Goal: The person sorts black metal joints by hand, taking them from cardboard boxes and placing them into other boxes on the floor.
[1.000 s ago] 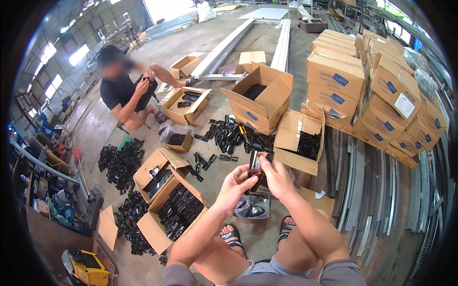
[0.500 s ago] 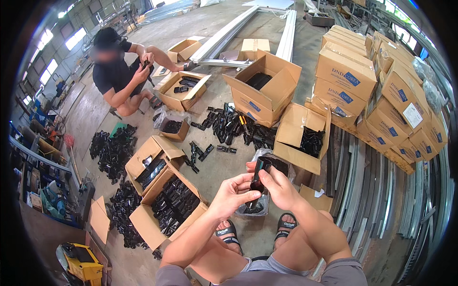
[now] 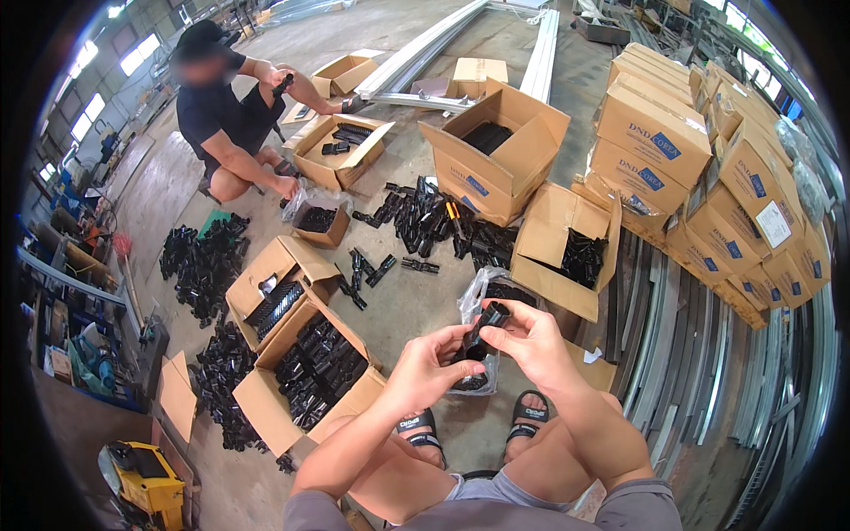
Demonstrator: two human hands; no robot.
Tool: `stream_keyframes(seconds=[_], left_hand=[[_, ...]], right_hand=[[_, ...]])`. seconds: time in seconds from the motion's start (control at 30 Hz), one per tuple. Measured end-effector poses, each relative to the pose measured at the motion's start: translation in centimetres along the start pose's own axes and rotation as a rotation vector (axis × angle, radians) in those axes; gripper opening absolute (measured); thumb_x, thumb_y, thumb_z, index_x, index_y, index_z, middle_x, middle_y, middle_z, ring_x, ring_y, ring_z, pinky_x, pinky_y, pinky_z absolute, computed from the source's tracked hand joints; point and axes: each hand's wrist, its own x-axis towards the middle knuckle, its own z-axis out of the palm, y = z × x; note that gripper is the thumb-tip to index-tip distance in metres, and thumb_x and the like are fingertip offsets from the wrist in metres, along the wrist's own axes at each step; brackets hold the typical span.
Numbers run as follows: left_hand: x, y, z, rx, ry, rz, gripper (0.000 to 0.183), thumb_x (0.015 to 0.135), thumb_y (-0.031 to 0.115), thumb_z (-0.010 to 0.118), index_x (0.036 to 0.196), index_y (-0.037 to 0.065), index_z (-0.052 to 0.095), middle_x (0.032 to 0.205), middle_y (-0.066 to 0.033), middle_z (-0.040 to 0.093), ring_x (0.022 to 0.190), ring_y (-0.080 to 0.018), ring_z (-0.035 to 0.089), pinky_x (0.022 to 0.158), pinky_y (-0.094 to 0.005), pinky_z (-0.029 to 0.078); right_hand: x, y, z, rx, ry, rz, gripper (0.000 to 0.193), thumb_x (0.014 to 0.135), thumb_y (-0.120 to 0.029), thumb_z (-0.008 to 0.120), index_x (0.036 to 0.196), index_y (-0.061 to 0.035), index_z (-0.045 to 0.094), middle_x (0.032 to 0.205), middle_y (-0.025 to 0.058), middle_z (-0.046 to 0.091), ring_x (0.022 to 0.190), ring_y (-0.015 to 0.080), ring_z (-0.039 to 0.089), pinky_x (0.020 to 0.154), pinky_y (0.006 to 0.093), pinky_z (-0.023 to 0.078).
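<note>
Between my two hands, above my feet, is a black tubular piece (image 3: pixel 486 331), slanted with its open end up and to the right. My left hand (image 3: pixel 432 361) grips its lower end with thumb and fingers. Around its upper part close the thumb and fingers of my right hand (image 3: pixel 529 343). Just beneath them stands a container lined with clear plastic (image 3: pixel 474 292), holding small black parts, partly hidden by my hands. To the left is an open carton (image 3: pixel 257 403) full of similar black pieces. An open carton (image 3: pixel 567 296) at the right also holds black parts.
A co-worker (image 3: pixel 217 115) squats at the far left, beside a small carton of black parts (image 3: pixel 323 228). Loose black pieces lie in heaps (image 3: pixel 204 265) on the floor. Stacked cartons (image 3: pixel 651 142) and long metal profiles (image 3: pixel 660 327) line the right side. White frame bars (image 3: pixel 425 57) lie beyond.
The tubular piece in my hands has tipped from nearly upright to a rightward slant. The co-worker's hands have parted: one reaches down to the small carton, the other holds a black piece.
</note>
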Motion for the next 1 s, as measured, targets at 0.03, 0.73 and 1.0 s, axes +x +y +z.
stream_keyframes(seconds=[0.03,0.73,1.0], left_hand=[[0.1,-0.2,-0.1,0.072,0.009,0.01,0.063,0.084,0.002,0.078,0.14,-0.004,0.051,0.115,-0.0107,0.071,0.108,-0.0116,0.064,0.093,-0.0278,0.052],[-0.6,1.7,-1.7,0.643,0.146,0.031,0.084,0.074,0.005,0.081,0.148,0.018,0.043,0.096,-0.0205,0.073,0.09,-0.0306,0.072,0.084,-0.0362,0.053],[-0.7,2.0,-3.3,0.754,0.157,0.084,0.081,0.074,0.003,0.077,0.146,0.023,0.048,0.093,-0.0232,0.071,0.091,-0.0407,0.069,0.08,-0.0465,0.054]], right_hand=[[0.0,0.0,0.0,-0.004,0.012,0.009,0.041,0.09,-0.009,0.076,0.125,0.0057,0.061,0.107,0.0078,0.07,0.097,0.0099,0.064,0.088,0.027,0.053],[4.4,4.1,-6.1,-0.411,0.073,0.221,0.045,0.105,-0.039,0.051,0.128,-0.0014,0.059,0.111,0.0121,0.068,0.095,0.0178,0.067,0.081,0.0311,0.053],[9.2,14.9,-11.5,-1.685,-0.105,0.406,0.024,0.09,-0.017,0.062,0.106,-0.0026,0.073,0.112,0.0212,0.071,0.105,0.0372,0.069,0.089,0.0446,0.056]])
